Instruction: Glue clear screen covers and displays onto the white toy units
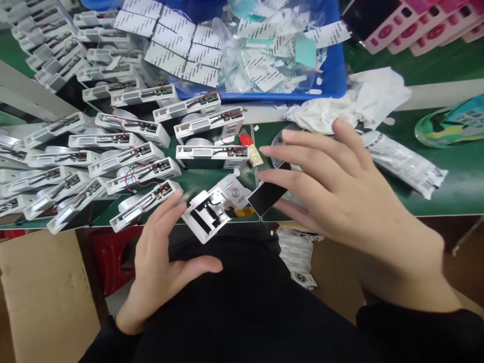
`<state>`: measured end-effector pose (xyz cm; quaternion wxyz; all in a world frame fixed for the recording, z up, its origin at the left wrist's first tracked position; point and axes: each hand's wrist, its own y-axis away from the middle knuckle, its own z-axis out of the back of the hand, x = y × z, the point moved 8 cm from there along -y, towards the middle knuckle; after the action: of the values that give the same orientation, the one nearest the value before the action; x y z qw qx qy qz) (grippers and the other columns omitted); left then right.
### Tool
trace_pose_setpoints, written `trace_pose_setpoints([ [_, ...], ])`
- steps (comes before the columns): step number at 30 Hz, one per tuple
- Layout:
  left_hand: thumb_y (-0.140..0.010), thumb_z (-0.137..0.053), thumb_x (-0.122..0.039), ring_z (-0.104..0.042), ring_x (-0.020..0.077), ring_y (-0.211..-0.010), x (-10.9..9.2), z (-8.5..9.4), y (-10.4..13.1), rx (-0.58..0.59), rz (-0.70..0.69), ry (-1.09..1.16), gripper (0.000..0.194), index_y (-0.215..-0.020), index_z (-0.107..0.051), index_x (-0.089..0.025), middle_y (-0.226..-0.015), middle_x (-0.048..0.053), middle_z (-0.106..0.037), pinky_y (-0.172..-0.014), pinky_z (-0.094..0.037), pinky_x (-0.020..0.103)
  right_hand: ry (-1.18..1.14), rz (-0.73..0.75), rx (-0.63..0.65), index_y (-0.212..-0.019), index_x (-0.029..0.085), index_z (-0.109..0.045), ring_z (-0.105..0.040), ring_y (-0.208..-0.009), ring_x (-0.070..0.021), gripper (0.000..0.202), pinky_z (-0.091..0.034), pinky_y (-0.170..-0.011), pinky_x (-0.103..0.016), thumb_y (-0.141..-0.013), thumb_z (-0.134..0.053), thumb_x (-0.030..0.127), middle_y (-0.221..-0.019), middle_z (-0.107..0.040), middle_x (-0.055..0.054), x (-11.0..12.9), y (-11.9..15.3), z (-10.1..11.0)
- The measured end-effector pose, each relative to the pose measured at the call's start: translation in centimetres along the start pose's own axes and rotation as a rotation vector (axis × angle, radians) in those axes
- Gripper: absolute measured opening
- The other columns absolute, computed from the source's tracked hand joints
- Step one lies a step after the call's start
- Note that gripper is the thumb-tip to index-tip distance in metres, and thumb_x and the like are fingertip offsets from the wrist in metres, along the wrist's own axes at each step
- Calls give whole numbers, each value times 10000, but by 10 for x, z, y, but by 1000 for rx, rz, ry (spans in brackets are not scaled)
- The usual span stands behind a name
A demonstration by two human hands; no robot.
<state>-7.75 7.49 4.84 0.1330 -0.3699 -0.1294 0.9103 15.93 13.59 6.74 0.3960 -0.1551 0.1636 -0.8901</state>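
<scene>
A white plastic camera-like housing (209, 214) lies tilted at the table's front edge, its frame showing black strips and a round button pad. An orange ribbon cable (243, 212) runs from it to a small black display panel (267, 195). My right hand (333, 186) pinches the display at its right side between thumb and fingers. To the left, my left hand (159, 257) is open, thumb and fingers spread, its fingertips close to the housing's left corner; whether they touch is unclear. Just behind stands another white housing (212, 155) with wires inside.
Several white housings (130, 156) with red and black wires crowd the left. At the back, a blue tray (260, 96) holds printed stickers and plastic scraps. A crumpled white cloth (378, 96), a silver packet (404, 161) and pink housings (434, 30) are at the right.
</scene>
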Motion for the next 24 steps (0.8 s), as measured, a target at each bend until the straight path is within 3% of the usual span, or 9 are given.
trace_pose_setpoints([
  [2, -931, -866, -581, -770, 333, -1292, -14, -4, -25, 49, 12, 39, 670, -1502, -617, -334, -1409, 78, -787, -1135, -638, 510, 47, 17, -64, -1350, 327, -661, -563, -1591, -311, 319, -389, -1393, -597, -1059, -683, 199, -1656, -633, -68, 9, -6, 5],
  [4, -969, -859, -499, -800, 272, -1147, -29, -16, -47, 136, -34, 106, 425, -1308, -721, -284, -1255, 49, -836, -1034, -658, 422, 54, 14, -87, -1376, 363, -655, -544, -1607, -305, 339, -365, -1410, -577, -1061, -711, 251, -1729, -547, -32, 15, -9, 5],
  [7, -1024, -790, -283, -767, 179, -834, -35, -28, -66, 115, -41, 190, 47, -1019, -762, -245, -922, -15, -823, -802, -627, 325, 3, -51, -115, -1556, 405, -557, -556, -1596, -315, 566, -360, -1413, -605, -1042, -732, 243, -1747, -519, -22, 14, -8, 8],
  [11, -985, -791, -170, -751, 161, -770, -26, -33, -63, 36, 15, 271, 132, -893, -747, -254, -822, -42, -797, -746, -598, 308, -428, -229, -145, -1783, 368, -234, -344, -1717, -346, 888, -381, -1396, -655, -1032, -690, 243, -1852, -335, -72, 0, 3, 7],
  [13, -972, -805, -151, -760, 160, -779, -25, -34, -59, 15, 12, 287, 153, -883, -743, -258, -818, -48, -801, -760, -606, 310, -629, -321, -148, -1799, 358, -202, -385, -1699, -338, 896, -455, -1361, -611, -1051, -692, 298, -1854, -335, -86, -2, 5, -1],
  [15, -977, -804, -144, -780, 160, -806, -27, -35, -56, 23, -21, 303, 155, -895, -743, -261, -850, -50, -824, -827, -635, 325, -696, -397, -200, -1749, 336, -366, -574, -1579, -324, 819, -567, -1280, -535, -1033, -764, 337, -1755, -513, -101, -2, 3, -7],
  [18, -994, -789, -135, -805, 154, -850, -28, -36, -55, 50, -34, 312, 161, -916, -745, -268, -909, -54, -851, -999, -653, 369, -729, -407, -250, -1436, 285, -721, -793, -1293, -263, 452, -662, -1154, -418, -997, -826, 275, -1420, -799, -51, 4, -8, -14],
  [21, -1002, -786, -146, -807, 156, -854, -23, -33, -55, 61, 2, 321, 162, -915, -756, -279, -913, -58, -849, -1064, -641, 399, -791, -330, -214, -1179, 257, -818, -855, -1096, -199, 152, -606, -1224, -398, -1042, -760, 223, -1214, -867, 6, 9, -19, -17],
  [24, -998, -806, -190, -796, 165, -808, -17, -33, -53, 105, 30, 357, 155, -880, -760, -280, -841, -59, -825, -1047, -649, 416, -854, -310, -154, -1150, 255, -838, -855, -1091, -188, 214, -562, -1273, -411, -1126, -626, 274, -1200, -866, 12, 8, -20, -21],
])
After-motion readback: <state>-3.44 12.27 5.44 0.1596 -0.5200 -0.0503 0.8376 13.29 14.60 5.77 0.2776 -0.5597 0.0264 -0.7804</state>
